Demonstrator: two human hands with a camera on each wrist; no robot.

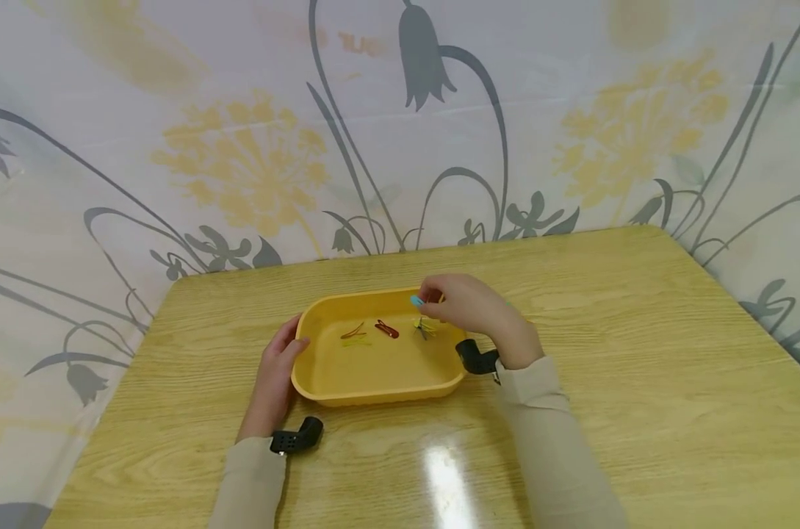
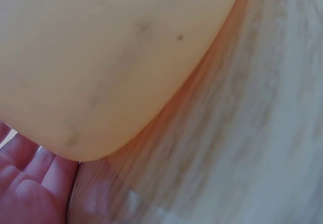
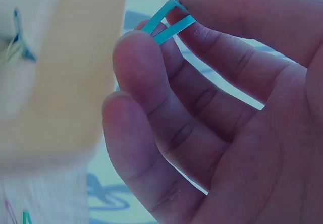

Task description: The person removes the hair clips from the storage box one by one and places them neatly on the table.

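Observation:
A yellow plastic tray (image 1: 380, 380) stands on the table, with several small hair clips on its floor. My left hand (image 1: 277, 375) grips its left side, thumb over the rim and fingers along the outer wall. Above the tray's far right corner, my right hand (image 1: 469, 305) pinches a light blue hair clip (image 3: 169, 24) between thumb and fingertips; the clip's two arms stand apart. Inside the tray lie a dark red clip (image 1: 387, 329) in the middle, an orange clip (image 1: 352, 331) and a yellow-green clip (image 1: 356, 341) to the left, and yellow and dark clips (image 1: 424, 328) crossed at the right.
A pale wooden table (image 1: 638, 382) carries the tray, with a flower-patterned covering (image 1: 386, 147) behind it. Beyond the tray, the right wrist view shows a thin green clip (image 3: 27, 218) and a purplish one (image 3: 10, 212). Wrist cameras (image 1: 297, 436) sit on both arms.

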